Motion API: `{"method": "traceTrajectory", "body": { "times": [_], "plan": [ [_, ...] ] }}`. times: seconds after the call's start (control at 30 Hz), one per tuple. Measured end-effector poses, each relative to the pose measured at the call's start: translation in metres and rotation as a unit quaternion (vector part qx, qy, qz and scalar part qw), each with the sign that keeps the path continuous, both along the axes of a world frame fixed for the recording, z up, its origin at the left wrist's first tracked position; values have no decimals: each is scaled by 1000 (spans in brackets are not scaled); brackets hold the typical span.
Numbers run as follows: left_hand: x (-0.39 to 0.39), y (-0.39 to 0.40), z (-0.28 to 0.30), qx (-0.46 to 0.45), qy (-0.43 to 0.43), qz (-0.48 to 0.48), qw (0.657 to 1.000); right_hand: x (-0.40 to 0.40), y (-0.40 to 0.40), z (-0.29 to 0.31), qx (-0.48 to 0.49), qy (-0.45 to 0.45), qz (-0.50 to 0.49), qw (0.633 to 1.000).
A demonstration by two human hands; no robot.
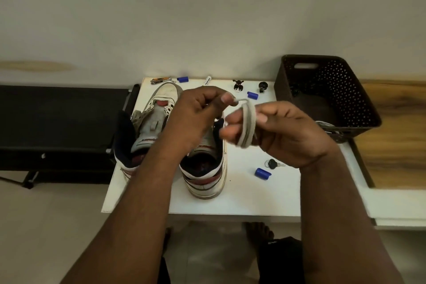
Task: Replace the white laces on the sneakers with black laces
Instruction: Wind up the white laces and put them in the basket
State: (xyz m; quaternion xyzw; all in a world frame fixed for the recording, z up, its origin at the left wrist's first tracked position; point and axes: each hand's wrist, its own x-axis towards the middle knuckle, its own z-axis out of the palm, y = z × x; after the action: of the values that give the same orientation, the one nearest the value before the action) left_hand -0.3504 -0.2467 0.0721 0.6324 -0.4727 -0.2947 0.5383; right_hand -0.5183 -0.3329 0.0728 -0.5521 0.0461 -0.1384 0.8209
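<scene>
Two white sneakers with dark red trim stand side by side on the small white table [242, 200], toes pointing away from me. The left sneaker [147, 127] shows no lace over its tongue. The right sneaker [205, 175] is partly hidden behind my left hand. A white lace [247, 125] is wound in several loops around the fingers of my right hand [283, 136], held above the table. My left hand [196, 113] pinches the lace's free end just left of the coil. No black lace shows plainly.
A dark brown perforated basket [327, 90] stands at the table's back right. Blue caps [262, 174], a key [273, 164], two small figurines [238, 85] and a small tool [160, 80] lie scattered on the table. A black bench [57, 122] is on the left.
</scene>
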Motion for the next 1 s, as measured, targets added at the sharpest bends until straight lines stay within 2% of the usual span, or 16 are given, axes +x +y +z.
{"method": "traceTrajectory", "body": {
  "times": [0.1,0.17,0.2,0.23,0.3,0.37,0.4,0.47,0.63,0.73,0.83,1.0],
  "plan": [
    [-5,-3,-5,46,-66,-14,997,11,3,1,104,-157,-128,974],
    [-9,-4,-5,79,-88,-31,992,20,3,3,148,-188,-241,941],
    [-10,-4,-5,92,-99,-36,990,22,1,2,130,-169,-297,931],
    [-10,-4,-5,104,-116,-38,987,23,-1,1,72,-121,-349,926],
    [-9,-4,-5,117,-149,-32,981,22,-4,-4,-138,41,-406,903],
    [-5,-3,-5,91,-158,-11,983,21,-4,-8,-284,189,-351,872],
    [-3,-2,-5,70,-166,4,984,20,-3,-10,-312,244,-304,866],
    [0,0,-4,40,-178,25,983,19,0,-9,-297,304,-222,877],
    [7,2,-3,22,-75,5,997,12,-1,-4,-182,253,-134,941],
    [4,4,3,21,37,-104,994,6,-2,-4,-96,179,-87,975],
    [-1,5,7,-5,118,-126,985,5,-3,-5,-55,141,-68,986],
    [-1,2,3,2,117,-122,986,6,-2,-9,-44,128,-96,986]
  ]
}}
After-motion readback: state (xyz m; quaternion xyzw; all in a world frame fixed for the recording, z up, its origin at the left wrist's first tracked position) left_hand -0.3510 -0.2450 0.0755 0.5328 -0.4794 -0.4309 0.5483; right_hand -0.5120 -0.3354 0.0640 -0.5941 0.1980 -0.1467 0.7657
